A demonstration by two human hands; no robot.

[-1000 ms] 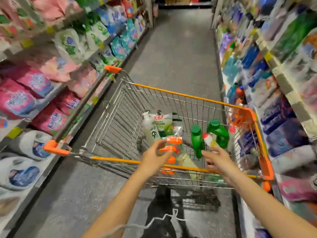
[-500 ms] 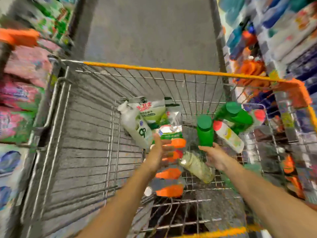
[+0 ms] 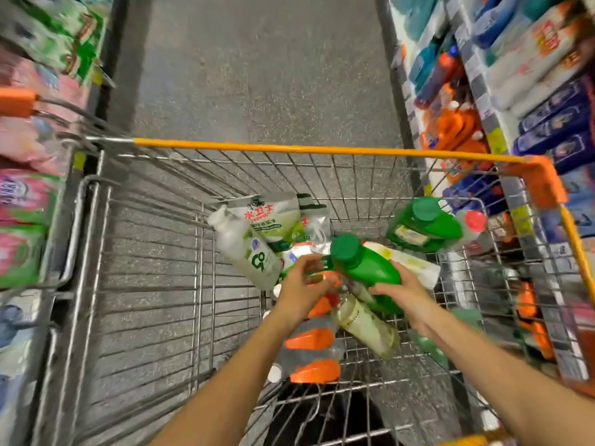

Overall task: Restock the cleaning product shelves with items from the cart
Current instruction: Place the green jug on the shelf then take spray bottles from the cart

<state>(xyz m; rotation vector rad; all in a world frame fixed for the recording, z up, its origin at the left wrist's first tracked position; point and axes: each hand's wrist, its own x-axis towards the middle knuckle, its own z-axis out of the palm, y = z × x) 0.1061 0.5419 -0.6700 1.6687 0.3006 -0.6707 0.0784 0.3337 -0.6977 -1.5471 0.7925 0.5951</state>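
Your right hand (image 3: 407, 296) was curled round the lower body of the green bottle (image 3: 367, 268), so that grip was closed on it. Your left hand (image 3: 301, 286) sat just beside the bottle's shoulder with its fingers bent; whether they pinched anything I could not tell. The bottle was tilted, cap toward the far end, low inside the cart (image 3: 289, 146), above a pale bottle (image 3: 367, 326) and the orange-capped bottles (image 3: 310, 339). The step looked like lifting it out. It likely called for the left hand steadying the neck, a straight lift over the rim, and care not to drag the white bottle (image 3: 248, 249) leaning close by. The cleaning shelves (image 3: 528, 75) stood to your right.
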